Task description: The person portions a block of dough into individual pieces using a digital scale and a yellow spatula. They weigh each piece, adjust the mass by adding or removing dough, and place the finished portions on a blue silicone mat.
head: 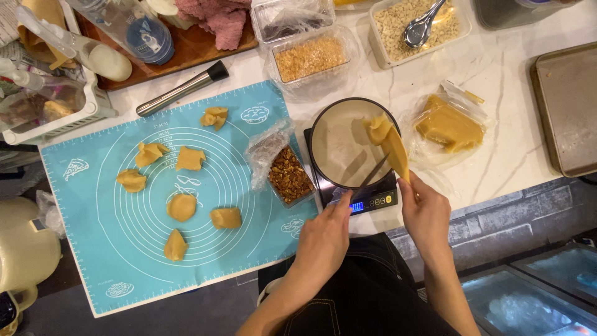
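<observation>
My right hand (425, 211) grips a long strip of yellow dough (392, 146) and holds it up over the rim of a round bowl (336, 149). The bowl stands on a black kitchen scale (373, 200) with a lit blue display. My left hand (323, 239) holds a thin dark blade (370, 177) whose tip meets the dough strip above the bowl. Several cut dough pieces (181, 206) lie spread on the blue baking mat (112, 242) to the left.
A box of chopped nuts (289, 176) sits between mat and scale. A bagged dough block (449, 127) lies right of the bowl, a metal baking tray (569, 112) at far right. Tubs of crumbs (309, 58) and oats with a spoon (423, 25), a steel rolling pin (181, 89) and a wooden board (193, 43) line the back.
</observation>
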